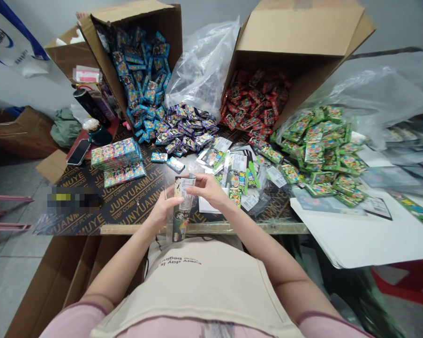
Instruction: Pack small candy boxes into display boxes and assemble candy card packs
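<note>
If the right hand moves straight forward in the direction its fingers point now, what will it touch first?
The right hand points leftward, its fingers already on the top of the clear bag held with the left hand. Past the bag, probably the left hand's fingertips, though depth is unclear.

The left hand point(161, 210) and right hand point(206, 188) together hold a clear bag point(179, 206) with a printed card inside, upright above the table edge point(211, 228). Beyond lie blue packets point(143, 77) and red packets point(255, 101) spilling from tipped boxes, purple packets point(185, 129) between them, and green packets point(319, 150) to the right.
</note>
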{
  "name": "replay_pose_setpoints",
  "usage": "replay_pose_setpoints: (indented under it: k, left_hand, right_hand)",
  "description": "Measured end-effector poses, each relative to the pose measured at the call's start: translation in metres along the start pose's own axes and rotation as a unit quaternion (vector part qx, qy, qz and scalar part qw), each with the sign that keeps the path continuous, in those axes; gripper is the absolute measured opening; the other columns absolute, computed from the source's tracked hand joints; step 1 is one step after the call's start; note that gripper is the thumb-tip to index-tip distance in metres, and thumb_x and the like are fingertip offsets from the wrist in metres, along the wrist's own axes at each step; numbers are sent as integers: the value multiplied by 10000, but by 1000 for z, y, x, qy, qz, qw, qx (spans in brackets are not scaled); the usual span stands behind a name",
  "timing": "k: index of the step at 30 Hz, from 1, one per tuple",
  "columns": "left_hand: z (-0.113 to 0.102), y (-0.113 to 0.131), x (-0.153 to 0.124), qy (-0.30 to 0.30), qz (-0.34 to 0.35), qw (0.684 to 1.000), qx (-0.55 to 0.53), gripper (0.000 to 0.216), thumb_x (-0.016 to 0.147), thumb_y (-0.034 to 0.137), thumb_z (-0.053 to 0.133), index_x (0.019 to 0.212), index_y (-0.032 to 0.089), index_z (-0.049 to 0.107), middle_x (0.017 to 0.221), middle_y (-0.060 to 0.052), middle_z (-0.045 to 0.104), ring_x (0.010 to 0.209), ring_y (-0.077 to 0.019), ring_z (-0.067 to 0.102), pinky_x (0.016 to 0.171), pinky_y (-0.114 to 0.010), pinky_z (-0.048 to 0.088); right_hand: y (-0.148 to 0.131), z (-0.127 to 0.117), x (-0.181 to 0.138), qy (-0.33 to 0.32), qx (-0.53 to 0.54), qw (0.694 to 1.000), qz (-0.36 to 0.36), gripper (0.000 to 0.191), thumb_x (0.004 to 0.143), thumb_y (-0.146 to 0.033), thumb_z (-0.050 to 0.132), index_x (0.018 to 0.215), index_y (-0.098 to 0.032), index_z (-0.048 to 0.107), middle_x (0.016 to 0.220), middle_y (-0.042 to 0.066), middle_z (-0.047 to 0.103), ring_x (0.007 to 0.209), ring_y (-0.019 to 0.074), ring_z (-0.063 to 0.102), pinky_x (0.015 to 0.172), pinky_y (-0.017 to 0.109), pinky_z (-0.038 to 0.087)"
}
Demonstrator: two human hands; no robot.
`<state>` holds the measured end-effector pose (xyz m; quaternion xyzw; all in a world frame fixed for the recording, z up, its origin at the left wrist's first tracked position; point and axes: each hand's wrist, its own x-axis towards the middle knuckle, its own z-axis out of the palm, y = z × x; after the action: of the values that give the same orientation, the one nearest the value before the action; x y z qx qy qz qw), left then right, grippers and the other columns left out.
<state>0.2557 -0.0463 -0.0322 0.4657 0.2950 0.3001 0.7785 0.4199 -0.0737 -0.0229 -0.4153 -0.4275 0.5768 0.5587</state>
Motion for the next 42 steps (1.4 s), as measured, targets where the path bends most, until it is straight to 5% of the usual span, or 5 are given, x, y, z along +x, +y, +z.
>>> replay_pose_setpoints:
  k: [17,31,36,39,42]
  left_hand:
    - [-6,-8,7,90,60,976,187,274,665,353,764,774,106,716,719,-39,712,671,-182,632,645,-269,477]
    - [-29,11,24,195,123,972,36,410,638,435,753,908,134,687,874,-84,735,871,-248,692,813,-352,528]
    - [-33,35,2,246,302,854,344,805,649,426,795,1359,238,467,1449,-113,470,1414,-286,340,1175,-437,222]
    - [-28,40,-4,62,230,846,477,950,529,420,870,1374,235,478,1493,-135,421,1438,-356,272,1194,-530,16]
    - [-23,25,1,-163,80,893,412,839,502,424,876,1261,209,591,1336,-146,579,1315,-386,455,1154,-547,211]
  right_hand:
    - [8,4,9,115,-8,993,-13,407,515,-509,847,625,-161,666,602,-20,653,523,90,524,508,221,433]
    - [26,1,-8,-20,-153,988,-6,268,737,-383,738,845,-160,636,667,-7,673,572,146,613,588,269,485]
    - [-6,-28,-8,59,-588,799,-109,107,843,-150,574,804,-193,664,597,22,645,602,188,616,615,283,416]
    - [-22,-22,-12,-101,-704,682,-171,190,806,-55,577,684,-186,641,539,23,617,570,173,589,702,317,434]
    - [-34,-6,-16,-185,-690,623,-318,249,872,-71,516,682,-185,631,604,27,640,704,167,606,954,387,399]
